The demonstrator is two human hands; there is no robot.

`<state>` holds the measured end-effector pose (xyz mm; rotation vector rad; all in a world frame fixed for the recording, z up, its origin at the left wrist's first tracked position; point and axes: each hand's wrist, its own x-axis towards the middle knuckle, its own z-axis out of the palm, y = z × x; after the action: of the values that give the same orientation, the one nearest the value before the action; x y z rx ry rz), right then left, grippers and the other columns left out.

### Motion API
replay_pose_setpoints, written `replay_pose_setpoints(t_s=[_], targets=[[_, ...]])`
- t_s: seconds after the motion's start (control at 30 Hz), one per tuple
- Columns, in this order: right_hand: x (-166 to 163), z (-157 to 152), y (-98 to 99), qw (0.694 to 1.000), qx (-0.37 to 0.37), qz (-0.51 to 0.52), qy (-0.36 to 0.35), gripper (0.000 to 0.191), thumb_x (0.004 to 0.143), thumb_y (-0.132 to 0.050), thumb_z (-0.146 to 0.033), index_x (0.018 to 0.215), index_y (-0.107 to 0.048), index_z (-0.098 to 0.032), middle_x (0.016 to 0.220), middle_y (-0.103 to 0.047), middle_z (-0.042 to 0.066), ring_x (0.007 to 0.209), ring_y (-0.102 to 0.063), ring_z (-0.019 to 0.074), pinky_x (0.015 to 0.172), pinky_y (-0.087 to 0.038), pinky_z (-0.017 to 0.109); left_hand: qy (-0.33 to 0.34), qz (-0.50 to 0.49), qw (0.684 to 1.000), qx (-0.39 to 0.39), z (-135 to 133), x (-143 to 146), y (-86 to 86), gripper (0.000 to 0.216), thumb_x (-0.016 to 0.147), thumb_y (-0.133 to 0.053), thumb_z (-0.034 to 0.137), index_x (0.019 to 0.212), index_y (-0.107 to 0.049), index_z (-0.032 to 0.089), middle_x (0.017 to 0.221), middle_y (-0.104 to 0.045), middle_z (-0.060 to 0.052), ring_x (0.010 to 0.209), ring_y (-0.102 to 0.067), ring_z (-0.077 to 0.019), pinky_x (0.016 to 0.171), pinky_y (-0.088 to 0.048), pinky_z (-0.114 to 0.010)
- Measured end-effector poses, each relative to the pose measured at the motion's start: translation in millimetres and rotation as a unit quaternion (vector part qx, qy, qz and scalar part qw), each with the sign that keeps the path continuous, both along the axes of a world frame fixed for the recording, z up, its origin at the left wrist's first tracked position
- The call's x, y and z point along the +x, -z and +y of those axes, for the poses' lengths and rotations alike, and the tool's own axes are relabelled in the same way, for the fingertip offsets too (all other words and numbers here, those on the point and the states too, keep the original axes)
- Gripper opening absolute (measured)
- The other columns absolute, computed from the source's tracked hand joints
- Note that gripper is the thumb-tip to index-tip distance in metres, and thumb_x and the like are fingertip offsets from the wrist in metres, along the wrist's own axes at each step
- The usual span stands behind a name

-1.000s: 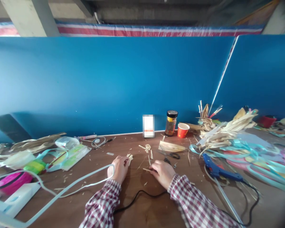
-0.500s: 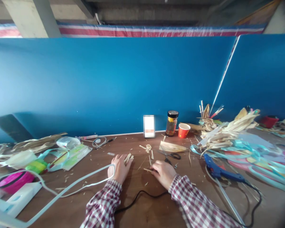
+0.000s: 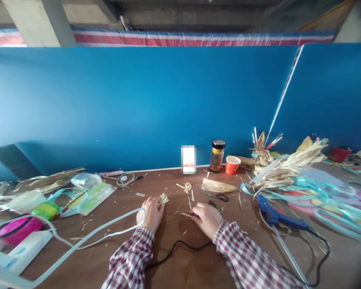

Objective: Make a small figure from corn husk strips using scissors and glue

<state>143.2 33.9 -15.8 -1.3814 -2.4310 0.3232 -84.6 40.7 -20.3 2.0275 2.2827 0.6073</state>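
My left hand [image 3: 150, 214] rests on the brown table, its fingers closed around some short corn husk pieces [image 3: 164, 198] that fan out past the fingertips. Across from it, my right hand [image 3: 209, 220] lies low on the tabletop, thumb and fingers pinched on the end of a narrow husk strip [image 3: 186, 214]. More loose scraps [image 3: 188, 187] are scattered just beyond both hands. Black-handled scissors [image 3: 221, 197] lie past my right hand, near a broad flat husk [image 3: 218, 186].
A blue glue gun [image 3: 278, 218] lies to the right, by ribbons and a husk pile [image 3: 289, 172]. A lidded jar [image 3: 217, 156] and red paper cup [image 3: 232, 165] stand at the back. At left, a white tube frame [image 3: 93, 237] reaches over my left hand; a black cable [image 3: 180, 242] crosses in front.
The husk pieces in my left hand have shifted slightly and sit closer together. My right hand stays nearly in place with its strip.
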Motion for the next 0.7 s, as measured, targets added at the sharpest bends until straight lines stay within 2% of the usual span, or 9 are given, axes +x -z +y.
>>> replay_pose_setpoints(t_s=[0.2, 0.7], targets=[[-0.4, -0.6, -1.6, 1.000, -0.007, -0.001, 0.002, 0.015, 0.083, -0.055, -0.027, 0.094, -0.066, -0.024, 0.090, -0.063, 0.002, 0.085, -0.058, 0.0163, 0.074, -0.041, 0.023, 0.010, 0.008, 1.000, 0.011, -0.4, -0.1, -0.3, 0.023, 0.082, -0.050, 0.033, 0.093, -0.066, 0.022, 0.094, -0.065, -0.006, 0.088, -0.057, -0.0180, 0.077, -0.040, -0.025], [0.8, -0.2, -1.1, 1.000, -0.005, -0.007, -0.005, 0.016, 0.084, -0.054, -0.028, 0.095, -0.065, -0.024, 0.090, -0.062, 0.002, 0.086, -0.057, 0.0161, 0.073, -0.040, 0.023, 0.001, 0.003, 1.000, 0.007, 2.0, -1.6, 3.9, 0.026, 0.081, -0.049, 0.036, 0.096, -0.065, 0.022, 0.096, -0.065, -0.007, 0.091, -0.057, -0.0186, 0.080, -0.039, -0.025]])
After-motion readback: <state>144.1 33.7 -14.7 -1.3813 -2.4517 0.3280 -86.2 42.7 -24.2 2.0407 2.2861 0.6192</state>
